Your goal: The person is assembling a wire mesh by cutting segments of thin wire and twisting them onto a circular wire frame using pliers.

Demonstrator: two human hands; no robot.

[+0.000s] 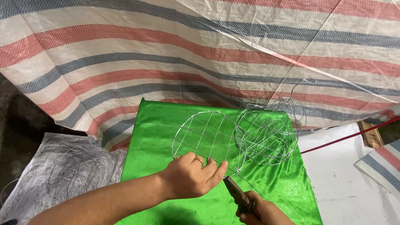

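Observation:
A round wire grid frame (206, 135) lies on a bright green satin cloth (158, 137). My left hand (191, 175), with a ring on one finger, presses down on the frame's near edge, fingers spread over the wire. My right hand (262, 210) grips a pair of pliers (236, 193) by the handles, the jaws pointing up toward the frame's near rim beside my left fingertips. To the right sits a stack of more round wire frames (266, 131), touching the first one.
A red, blue and white striped tarp (166, 50) hangs behind the cloth. Grey plastic sheet with loose wire (62, 166) lies at left. White sheeting (346, 179), a red cord (346, 139) and a wooden piece (371, 133) are at right.

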